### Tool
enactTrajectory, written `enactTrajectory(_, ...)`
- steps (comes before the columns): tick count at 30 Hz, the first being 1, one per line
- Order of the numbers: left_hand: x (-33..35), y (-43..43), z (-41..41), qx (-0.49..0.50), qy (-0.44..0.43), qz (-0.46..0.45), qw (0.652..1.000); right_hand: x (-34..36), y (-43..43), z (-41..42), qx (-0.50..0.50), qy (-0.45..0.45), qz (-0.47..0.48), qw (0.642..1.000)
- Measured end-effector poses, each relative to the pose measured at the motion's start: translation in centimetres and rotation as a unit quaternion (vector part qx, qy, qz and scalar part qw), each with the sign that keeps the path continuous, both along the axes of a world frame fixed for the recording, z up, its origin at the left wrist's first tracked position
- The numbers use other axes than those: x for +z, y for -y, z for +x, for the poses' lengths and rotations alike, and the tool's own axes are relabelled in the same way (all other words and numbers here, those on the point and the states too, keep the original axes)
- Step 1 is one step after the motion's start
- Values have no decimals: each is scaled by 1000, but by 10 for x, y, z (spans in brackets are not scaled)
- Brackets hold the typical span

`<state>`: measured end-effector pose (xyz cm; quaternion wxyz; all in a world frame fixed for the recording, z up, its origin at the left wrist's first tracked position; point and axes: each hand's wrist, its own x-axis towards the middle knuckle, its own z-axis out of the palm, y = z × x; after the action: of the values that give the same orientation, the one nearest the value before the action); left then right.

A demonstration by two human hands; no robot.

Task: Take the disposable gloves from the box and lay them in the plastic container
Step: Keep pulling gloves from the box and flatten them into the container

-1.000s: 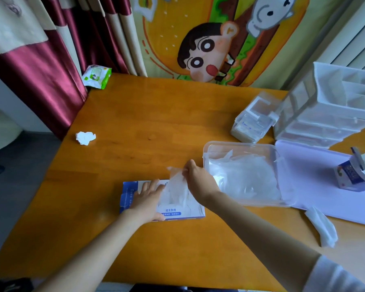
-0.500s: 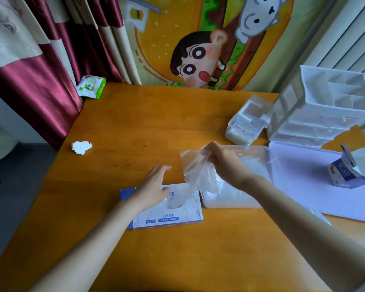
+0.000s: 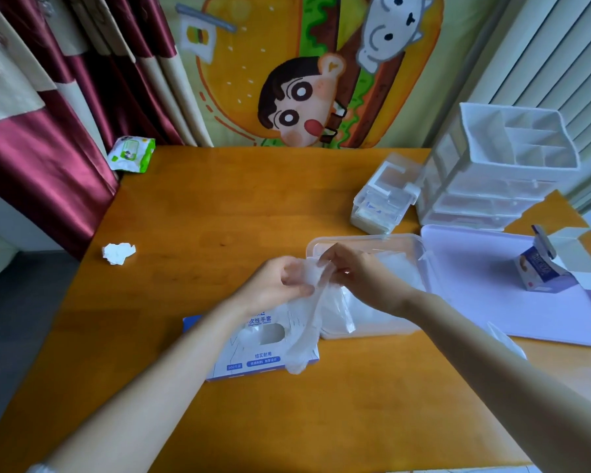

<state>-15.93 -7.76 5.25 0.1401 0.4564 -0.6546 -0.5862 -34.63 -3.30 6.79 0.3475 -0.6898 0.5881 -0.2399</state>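
A thin clear disposable glove [image 3: 307,332] hangs in the air above the blue-and-white glove box [image 3: 253,353], which lies flat near the table's front with more gloves showing in its oval opening. My left hand [image 3: 277,285] and my right hand [image 3: 359,278] both pinch the glove's top edge, close together. Just right of the box lies the clear plastic container [image 3: 365,237] with several gloves piled inside; my right wrist crosses over it. Its lilac lid [image 3: 512,302] lies open to the right.
A small carton [image 3: 539,268] stands on the lid. White drawer organiser [image 3: 498,172] and a clear small box [image 3: 382,203] sit at the back right. A crumpled tissue [image 3: 118,253] lies left, a wipes pack [image 3: 130,154] at the far-left corner, a loose glove [image 3: 505,339] by my right forearm.
My right hand pulled a glove up out of the box and lifted it. My left hand left the box top and rose to take the glove's top edge too.
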Motion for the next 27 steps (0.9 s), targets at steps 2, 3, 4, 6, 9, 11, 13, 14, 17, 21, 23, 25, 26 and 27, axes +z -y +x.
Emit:
enactTrajectory(2,0,1,-4,26,-8,-32,999,-1,-2,-5,-32,-17,-28,999)
enactTrajectory(3,0,3,-5,44,12,-64,997,0,-3,-8,-64,-22,-52,996)
enactTrajectory(4,0,6,-7,60,42,-104,992,2,-4,-10,-100,-18,-75,992)
enactTrajectory(6,2,10,-10,74,74,-156,982,10,-6,-12,-157,19,-81,984)
enactTrajectory(9,14,8,-17,49,83,-192,977,20,-8,-4,-162,51,-4,985)
enactTrajectory(11,22,7,-22,19,89,-204,975,16,-6,-3,-140,-10,1,990)
enactTrajectory(13,30,7,-23,-2,89,-205,975,10,-2,-8,-143,-60,-19,988)
enactTrajectory(14,32,9,-23,-9,87,-203,975,10,0,-13,-152,-77,-27,985)
enactTrajectory(17,35,17,-20,-14,102,-180,978,12,2,-26,-144,-84,-13,986)
enactTrajectory(21,36,24,-23,14,94,-136,986,15,3,-43,-92,-109,22,989)
enactTrajectory(23,36,24,-30,36,80,-121,989,19,2,-49,-51,-108,70,990)
enactTrajectory(25,31,24,-36,51,59,-106,991,18,-2,-54,-27,-96,137,986)
enactTrajectory(26,30,24,-39,54,52,-102,992,16,-4,-56,-31,-87,153,984)
enactTrajectory(27,29,23,-42,54,50,-102,992,13,-4,-58,-49,-81,144,985)
